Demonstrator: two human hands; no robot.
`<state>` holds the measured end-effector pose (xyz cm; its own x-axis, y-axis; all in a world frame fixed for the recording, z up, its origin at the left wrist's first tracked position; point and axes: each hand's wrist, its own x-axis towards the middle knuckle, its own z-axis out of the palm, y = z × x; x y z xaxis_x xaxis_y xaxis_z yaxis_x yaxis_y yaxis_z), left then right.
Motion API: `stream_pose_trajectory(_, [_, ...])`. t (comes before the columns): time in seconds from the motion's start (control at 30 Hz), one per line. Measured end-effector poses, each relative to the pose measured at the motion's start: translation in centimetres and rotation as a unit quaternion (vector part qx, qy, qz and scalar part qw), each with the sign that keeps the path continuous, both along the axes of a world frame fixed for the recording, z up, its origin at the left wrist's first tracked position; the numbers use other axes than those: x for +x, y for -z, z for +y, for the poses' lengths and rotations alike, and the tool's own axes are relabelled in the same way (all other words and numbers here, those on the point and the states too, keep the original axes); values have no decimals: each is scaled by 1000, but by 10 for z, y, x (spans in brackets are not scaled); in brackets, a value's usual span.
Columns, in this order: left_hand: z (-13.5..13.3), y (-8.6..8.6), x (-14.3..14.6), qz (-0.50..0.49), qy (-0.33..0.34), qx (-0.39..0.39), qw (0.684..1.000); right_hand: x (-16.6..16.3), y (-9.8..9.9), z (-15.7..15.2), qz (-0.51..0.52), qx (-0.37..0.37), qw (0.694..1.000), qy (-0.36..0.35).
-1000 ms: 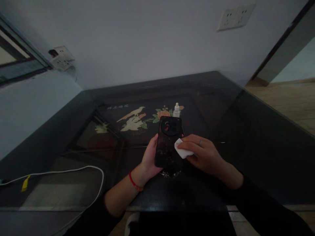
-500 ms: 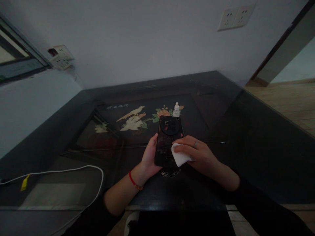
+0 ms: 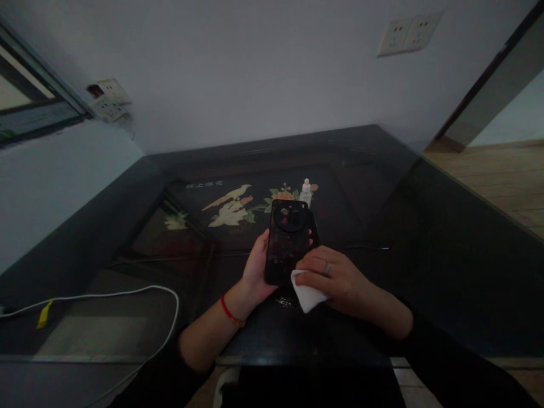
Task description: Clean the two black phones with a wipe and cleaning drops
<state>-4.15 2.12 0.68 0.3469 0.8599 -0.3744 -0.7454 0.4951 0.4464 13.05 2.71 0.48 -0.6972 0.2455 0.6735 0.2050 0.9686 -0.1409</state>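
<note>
From here, left hand (image 3: 255,269) wraps the glossy black rectangular phone (image 3: 285,243) by its edges over the dark, shiny tabletop (image 3: 425,249), likely keeping its back exposed; right hand (image 3: 342,279) pinches a soft white folded wipe (image 3: 310,296) near its lower corner.

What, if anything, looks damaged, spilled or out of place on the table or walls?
The upper socket plate near the window looks odd: a dark patch beside it may be an open gap, though too blurred to tell. No spill shows around the held phone.
</note>
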Motion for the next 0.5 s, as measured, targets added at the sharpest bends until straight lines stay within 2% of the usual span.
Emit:
stream_pose_trajectory(0.1, [-2, 0, 0, 6, -6, -12, 1000, 5, 3, 8, 13, -14, 998, 52])
stream_pose_trajectory(0.17, [-4, 0, 1, 4, 9, -31, 999, 11, 5, 15, 35, -40, 993, 109])
stream_pose_trajectory(0.23, [-6, -1, 2, -2, 30, -44, 999, 15, 6, 20, 51, -61, 988, 134])
stream_pose_trajectory(0.3, [-6, -2, 2, 0, 27, -43, 999, 14, 4, 18, 50, -66, 989, 120])
stream_pose_trajectory(0.4, [-2, -2, 0, 8, 6, -28, 1000, 6, 1, 6, 21, -46, 997, 50])
stream_pose_trajectory(0.5, [2, -3, -2, -12, 13, -3, 1000, -1, -1, -2, -7, -15, 1000, -17])
